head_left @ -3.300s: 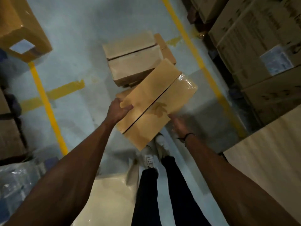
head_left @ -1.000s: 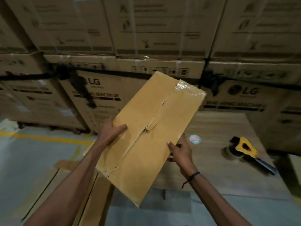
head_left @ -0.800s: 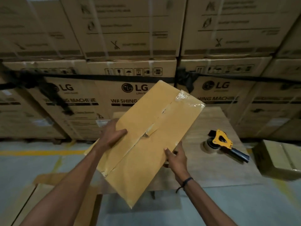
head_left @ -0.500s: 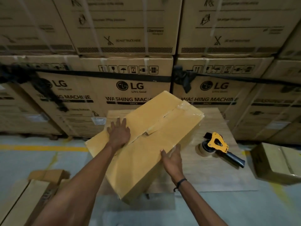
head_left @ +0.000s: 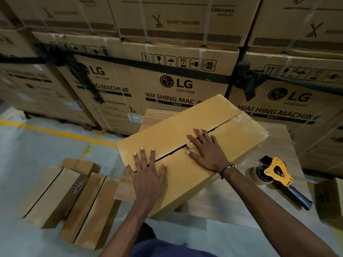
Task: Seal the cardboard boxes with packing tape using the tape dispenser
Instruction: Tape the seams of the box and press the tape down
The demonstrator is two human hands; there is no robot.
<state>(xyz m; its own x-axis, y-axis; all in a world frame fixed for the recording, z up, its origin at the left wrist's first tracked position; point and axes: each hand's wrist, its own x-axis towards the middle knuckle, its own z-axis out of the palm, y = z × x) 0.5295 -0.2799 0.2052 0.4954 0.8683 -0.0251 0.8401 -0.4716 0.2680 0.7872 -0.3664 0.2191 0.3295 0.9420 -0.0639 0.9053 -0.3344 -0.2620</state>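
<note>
Both grips are flat and holding nothing: left hand (head_left: 148,175) and right hand (head_left: 207,151) lie palm-down, fingers spread, on the cardboard box (head_left: 185,145) at frame centre. That box sits skewed on the wooden desk (head_left: 232,199), flap seam open, with clear tape wrinkled over its far right end. Lower right on the desk lies the yellow tape dispenser (head_left: 276,173), untouched. Flat boxes (head_left: 74,197) lie on the floor, lower left. Behind, stacked cartons (head_left: 176,86) read "LG Life's Good", "WASHING MACHINE", "BACK".
</note>
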